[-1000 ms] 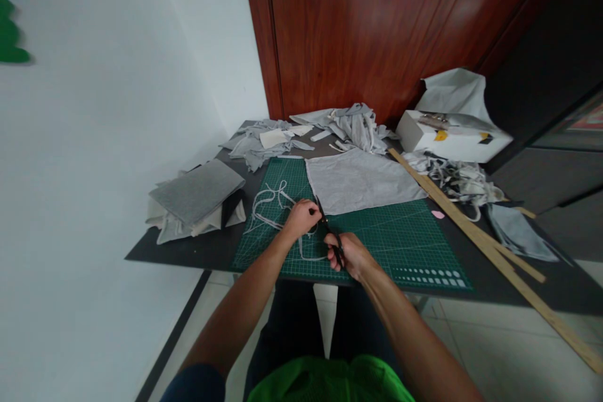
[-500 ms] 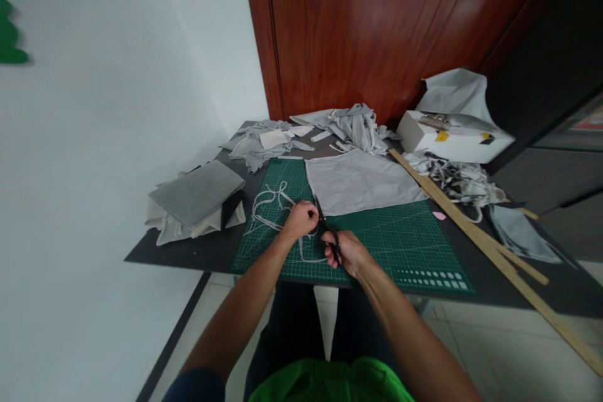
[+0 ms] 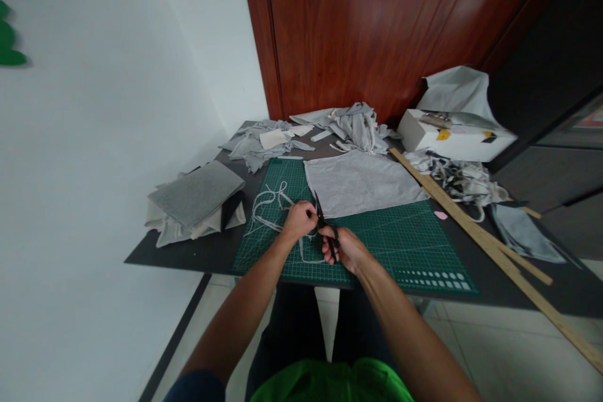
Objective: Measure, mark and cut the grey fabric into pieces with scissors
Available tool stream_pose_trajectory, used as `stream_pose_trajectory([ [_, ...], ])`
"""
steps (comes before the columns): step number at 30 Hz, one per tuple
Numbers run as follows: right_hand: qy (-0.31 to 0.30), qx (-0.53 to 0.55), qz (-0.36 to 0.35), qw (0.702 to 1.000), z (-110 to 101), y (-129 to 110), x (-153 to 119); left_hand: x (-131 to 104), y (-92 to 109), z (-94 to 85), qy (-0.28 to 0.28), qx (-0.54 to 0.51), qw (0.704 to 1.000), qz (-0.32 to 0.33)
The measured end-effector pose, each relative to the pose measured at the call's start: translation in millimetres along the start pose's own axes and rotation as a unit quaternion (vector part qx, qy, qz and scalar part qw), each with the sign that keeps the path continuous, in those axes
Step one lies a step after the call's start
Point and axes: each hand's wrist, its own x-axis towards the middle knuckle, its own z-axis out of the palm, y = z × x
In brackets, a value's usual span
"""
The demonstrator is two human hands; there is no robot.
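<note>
My right hand is wrapped around the handles of black scissors, whose blades point away from me beside my left fingers. My left hand is closed in a pinch close to the blades. A narrow grey fabric strip runs under and into that hand and loops out again below it; the exact pinch point is too small to make out. Loose curls of the strip lie on the green cutting mat. Just beyond the scissors, a flat light-grey cloth lies spread over the mat.
Folded grey fabric is stacked at left. Fabric scraps and a crumpled cloth heap lie at the back. On the right are long wooden rulers, a white box, tangled strips and folded grey cloth.
The scissors have tilted slightly, and my right hand has shifted a little to the left. My left hand stays almost where it was.
</note>
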Motion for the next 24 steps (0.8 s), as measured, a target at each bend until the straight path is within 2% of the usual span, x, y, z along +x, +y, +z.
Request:
stream_pose_trajectory([
  [11, 0.020, -0.057, -0.004, 0.998, -0.5, 1.8, 1.4, 0.7, 3.2, -1.3, -0.025, -0.004, 1.000, -0.013],
  [15, -0.011, -0.051, 0.009, 0.999, 0.4, -1.0, 1.0, 2.0, 5.1, -1.5, -0.022, -0.023, 0.998, -0.048],
  [19, -0.042, -0.060, 0.027, 0.997, -2.2, -4.2, 0.8, 8.1, 10.5, -3.1, -0.045, 0.051, 0.994, -0.085],
  [24, -0.154, -0.031, 0.020, 0.987, -12.0, -6.1, -1.3, 15.3, 28.5, -11.2, -0.113, 0.155, 0.972, -0.135],
])
